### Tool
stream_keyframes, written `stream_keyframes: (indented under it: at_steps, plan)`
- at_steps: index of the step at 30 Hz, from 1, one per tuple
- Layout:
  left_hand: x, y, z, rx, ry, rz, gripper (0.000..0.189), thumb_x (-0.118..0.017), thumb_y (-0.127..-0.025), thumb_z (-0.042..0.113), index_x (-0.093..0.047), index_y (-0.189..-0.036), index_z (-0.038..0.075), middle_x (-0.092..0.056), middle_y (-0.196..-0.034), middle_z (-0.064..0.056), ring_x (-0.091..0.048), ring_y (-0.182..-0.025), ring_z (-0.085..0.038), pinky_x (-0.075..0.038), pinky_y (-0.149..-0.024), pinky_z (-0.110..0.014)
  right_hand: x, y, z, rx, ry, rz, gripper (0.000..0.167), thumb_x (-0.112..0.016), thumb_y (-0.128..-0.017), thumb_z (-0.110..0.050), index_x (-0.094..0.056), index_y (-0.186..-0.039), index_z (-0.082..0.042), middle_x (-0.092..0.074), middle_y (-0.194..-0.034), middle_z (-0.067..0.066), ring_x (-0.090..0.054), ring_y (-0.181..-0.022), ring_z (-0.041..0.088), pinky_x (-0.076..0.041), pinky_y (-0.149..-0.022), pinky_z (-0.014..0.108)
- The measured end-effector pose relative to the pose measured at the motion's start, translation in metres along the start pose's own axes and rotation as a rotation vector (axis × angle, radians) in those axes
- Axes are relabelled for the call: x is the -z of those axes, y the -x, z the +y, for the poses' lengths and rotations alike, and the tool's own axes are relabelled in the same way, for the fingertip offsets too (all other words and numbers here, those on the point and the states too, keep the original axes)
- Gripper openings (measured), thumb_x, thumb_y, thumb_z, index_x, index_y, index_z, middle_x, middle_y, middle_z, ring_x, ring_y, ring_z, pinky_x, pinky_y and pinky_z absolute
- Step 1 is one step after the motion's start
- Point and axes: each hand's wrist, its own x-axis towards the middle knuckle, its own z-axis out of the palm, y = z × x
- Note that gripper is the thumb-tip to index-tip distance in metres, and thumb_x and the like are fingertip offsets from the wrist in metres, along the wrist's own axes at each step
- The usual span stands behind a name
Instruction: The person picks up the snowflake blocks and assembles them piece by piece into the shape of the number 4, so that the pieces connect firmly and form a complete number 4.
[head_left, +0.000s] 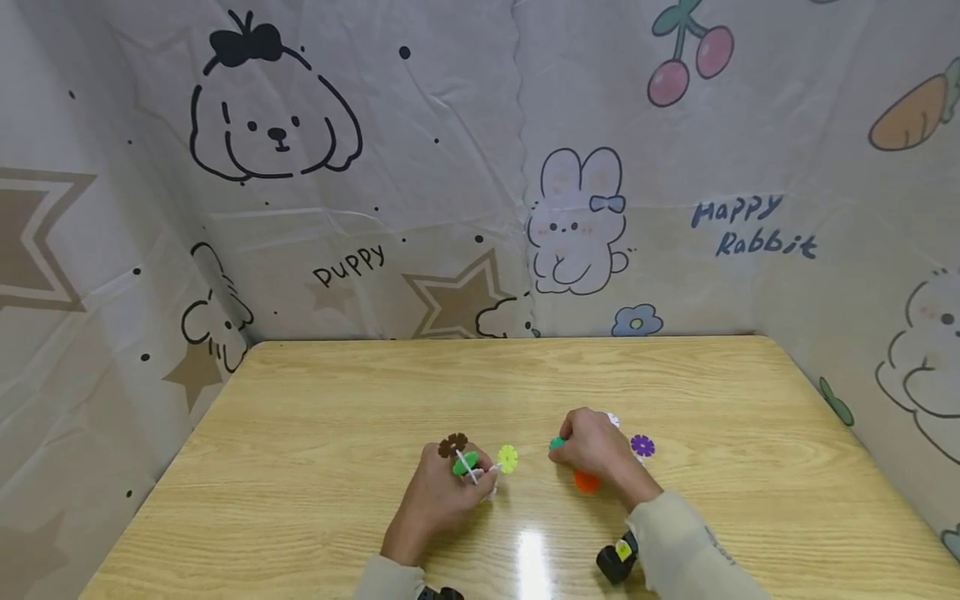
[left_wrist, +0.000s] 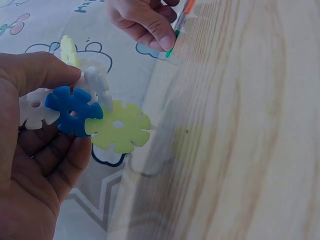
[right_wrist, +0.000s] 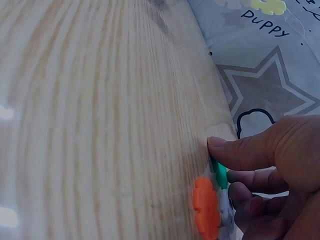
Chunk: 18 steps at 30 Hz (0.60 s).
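In the head view my left hand (head_left: 438, 500) grips a cluster of joined flower-shaped plastic discs above the table. A brown disc (head_left: 452, 444), a green disc (head_left: 465, 463) and a yellow disc (head_left: 508, 459) stick out of it. The left wrist view shows its blue disc (left_wrist: 60, 104), a yellow-green disc (left_wrist: 134, 131) and white discs (left_wrist: 97, 84) beside my thumb. My right hand (head_left: 597, 450) pinches a teal-green disc (right_wrist: 220, 174) low at the tabletop. Close to those fingers lies an orange disc (right_wrist: 206, 209); my right hand partly hides the pieces beneath it.
A purple disc (head_left: 642, 445) and a white disc (head_left: 613, 419) lie just beyond my right hand on the wooden table (head_left: 337, 392). A printed cloth (head_left: 450, 183) hangs behind the table's far edge. A black wrist device (head_left: 617, 563) sits by my right sleeve.
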Motion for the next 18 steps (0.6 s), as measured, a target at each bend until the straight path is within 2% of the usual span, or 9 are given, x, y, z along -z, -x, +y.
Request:
stream_keyframes:
  at_steps: [10,14,18]
  plan:
    - [0.0002,0.0000,-0.0005,0.004,-0.027,-0.012,0.013,-0.077,-0.082,0.003,-0.071,-0.076,0.012,-0.068,-0.075,0.006,-0.062,-0.067,-0.006,-0.052,-0.063,-0.028,0.0016,-0.0006,-0.0007,0.010,0.007,-0.018,0.026,-0.084,-0.077,-0.014,-0.061,-0.085,-0.007,-0.058,-0.079,0.004,-0.054,-0.067,0.019,-0.045,-0.056,0.030]
    - [0.0005,0.0001,-0.0004,0.005,-0.025,-0.015,0.013,-0.076,-0.082,0.003,-0.071,-0.075,0.013,-0.068,-0.075,0.006,-0.062,-0.067,-0.006,-0.052,-0.063,-0.028,0.0016,0.0008,0.0011,0.047,-0.030,0.028,0.025,-0.084,-0.075,-0.010,-0.061,-0.084,-0.008,-0.058,-0.078,0.003,-0.054,-0.068,0.019,-0.045,-0.057,0.032]
    - [0.0008,0.0001,-0.0013,-0.003,-0.025,-0.016,0.013,-0.076,-0.081,0.003,-0.070,-0.075,0.013,-0.069,-0.075,0.006,-0.062,-0.068,-0.006,-0.053,-0.063,-0.028,0.0032,0.0016,0.0044,0.100,-0.080,0.063,0.021,-0.083,-0.075,-0.004,-0.064,-0.084,-0.007,-0.060,-0.078,0.001,-0.055,-0.072,0.019,-0.048,-0.065,0.034]
